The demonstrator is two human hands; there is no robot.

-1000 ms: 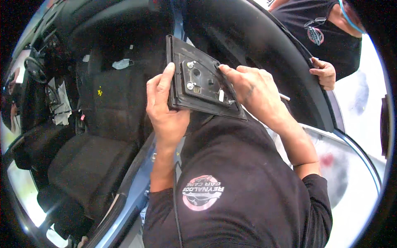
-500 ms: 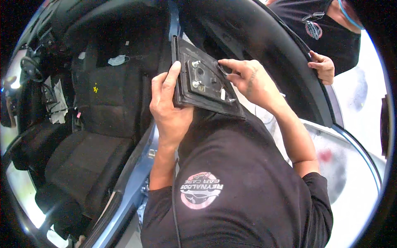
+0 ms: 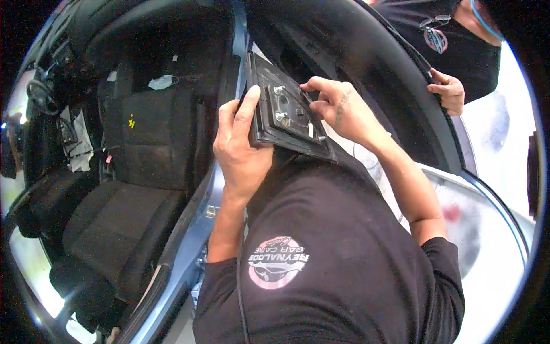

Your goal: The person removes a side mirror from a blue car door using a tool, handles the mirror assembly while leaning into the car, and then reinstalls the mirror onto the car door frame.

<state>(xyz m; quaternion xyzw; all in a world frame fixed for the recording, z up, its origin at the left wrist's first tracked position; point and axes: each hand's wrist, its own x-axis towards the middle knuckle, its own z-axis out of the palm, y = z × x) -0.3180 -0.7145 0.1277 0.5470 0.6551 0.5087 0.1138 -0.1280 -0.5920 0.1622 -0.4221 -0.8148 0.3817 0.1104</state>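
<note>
I grip a black triangular plate [image 3: 297, 125] with my left hand [image 3: 240, 152], thumb and fingers around its left end. The plate has a raised inner section with a rubber-like rim and silver studs [image 3: 279, 114], and it is held tilted above my dark T-shirt. My right hand [image 3: 342, 112] is at the plate's upper right edge, index finger bent onto it and thumb tucked close below, pinching there. What lies under those fingertips is too small to make out clearly.
An open black car door [image 3: 378, 63] stands behind the plate, with a co-worker's hand [image 3: 450, 92] on its edge. The co-worker's dark shirt [image 3: 470, 63] is at upper right. Left are the blue door frame [image 3: 209, 189], a seat [image 3: 120, 218] with a face mask [image 3: 163, 81], and a steering wheel [image 3: 43, 97].
Both my hands and the plate have moved slightly right and up. My right index finger and thumb have curled more tightly at the plate's edge. The co-worker's hand has shifted slightly.
</note>
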